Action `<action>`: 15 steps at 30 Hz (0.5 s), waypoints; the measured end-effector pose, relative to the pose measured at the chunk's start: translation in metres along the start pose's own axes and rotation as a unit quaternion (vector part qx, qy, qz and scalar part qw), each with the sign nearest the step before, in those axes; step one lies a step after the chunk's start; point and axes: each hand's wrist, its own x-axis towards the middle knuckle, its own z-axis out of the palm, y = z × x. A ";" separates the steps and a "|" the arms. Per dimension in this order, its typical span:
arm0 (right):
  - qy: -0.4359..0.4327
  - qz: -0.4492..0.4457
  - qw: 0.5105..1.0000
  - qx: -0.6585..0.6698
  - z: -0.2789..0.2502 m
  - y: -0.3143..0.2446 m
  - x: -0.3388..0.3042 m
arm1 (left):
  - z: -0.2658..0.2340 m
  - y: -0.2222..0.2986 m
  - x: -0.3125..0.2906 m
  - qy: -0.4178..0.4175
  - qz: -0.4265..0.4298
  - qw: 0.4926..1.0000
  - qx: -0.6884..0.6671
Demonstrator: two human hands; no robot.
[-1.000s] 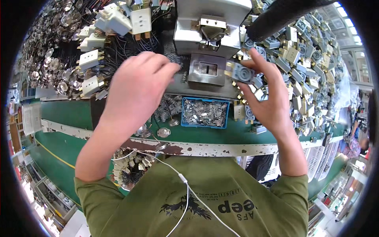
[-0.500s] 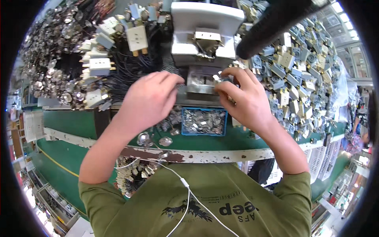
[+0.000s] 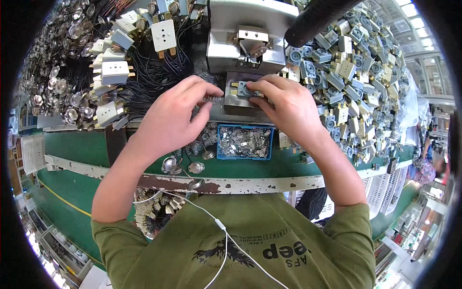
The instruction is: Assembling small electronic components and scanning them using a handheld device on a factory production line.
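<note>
At the middle of the bench, my right hand (image 3: 292, 105) pinches a small grey thermostat-like housing (image 3: 244, 88) with brass tabs between thumb and fingers. The housing rests on a metal block (image 3: 236, 100) below a silver press-like machine (image 3: 222, 44). My left hand (image 3: 175, 115) hovers just left of the block, thumb and forefinger apart, with nothing visible between them. Close to its fingertips lie loose coil springs (image 3: 208, 136), partly covered by the hand. A blue tray (image 3: 219, 157) of small metal pieces sits nearest to me, between the hands.
Many grey and cream housings (image 3: 344, 72) are heaped at right. Wired white blocks (image 3: 114, 69) with black leads and a mass of round metal discs (image 3: 60, 85) fill the left. A thick black tube (image 3: 320, 20) slants over the machine. The bench's worn edge (image 3: 250, 186) runs before me.
My right hand has moved slightly left over the metal block, where the grey housing now shows in its fingers. My left hand's fingers have parted from the thumb a little; the view has shifted slightly.
</note>
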 end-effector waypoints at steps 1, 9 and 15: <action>0.006 -0.004 1.000 0.003 0.001 0.002 -0.002 | -0.001 0.001 0.000 -0.005 -0.014 1.000 -0.020; 0.019 0.024 0.989 0.144 -0.010 -0.035 0.006 | 0.002 -0.004 0.001 -0.004 -0.020 0.996 -0.086; 0.040 0.055 0.954 0.292 0.009 -0.044 0.013 | -0.003 0.000 0.000 0.007 -0.030 0.985 -0.171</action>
